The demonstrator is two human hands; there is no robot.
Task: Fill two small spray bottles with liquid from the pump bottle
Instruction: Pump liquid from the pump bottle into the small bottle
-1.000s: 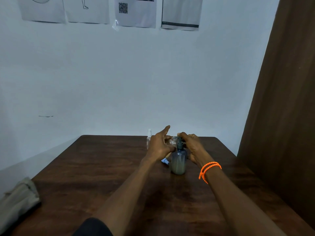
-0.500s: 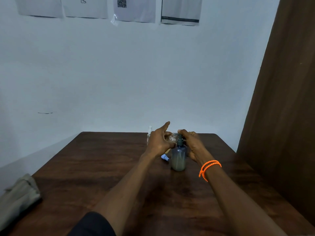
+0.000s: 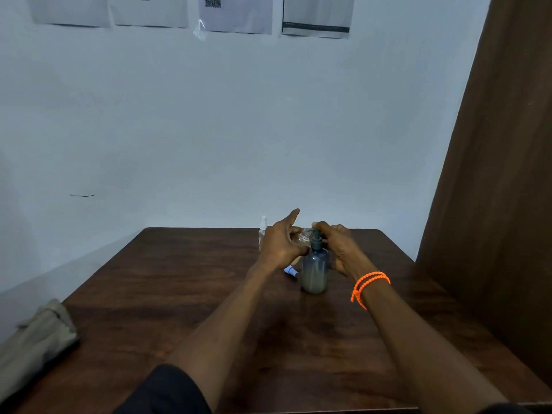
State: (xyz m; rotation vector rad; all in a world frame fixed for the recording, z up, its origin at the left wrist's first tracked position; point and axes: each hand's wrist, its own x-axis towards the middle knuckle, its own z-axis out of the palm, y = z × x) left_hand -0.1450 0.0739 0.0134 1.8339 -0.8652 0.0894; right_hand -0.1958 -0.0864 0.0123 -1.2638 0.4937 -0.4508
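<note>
A grey translucent pump bottle [image 3: 314,271] stands upright on the dark wooden table [image 3: 179,294], part full of pale liquid. My right hand [image 3: 337,249] is curled over its pump head from the right. My left hand [image 3: 282,242] holds a small clear spray bottle [image 3: 303,236] tilted at the pump's nozzle, index finger pointing up. A second small clear spray bottle [image 3: 262,231] with its cap on stands behind my left hand. A blue-and-white spray cap [image 3: 290,271] lies on the table left of the pump bottle.
A folded beige cloth [image 3: 33,339] lies at the table's left front edge. A brown wooden panel [image 3: 501,204] rises to the right of the table. The white wall behind carries several paper sheets [image 3: 236,13].
The view has tilted up a little, so the table and hands sit lower in frame. Both hands stay at the pump bottle's top with hardly any movement.
</note>
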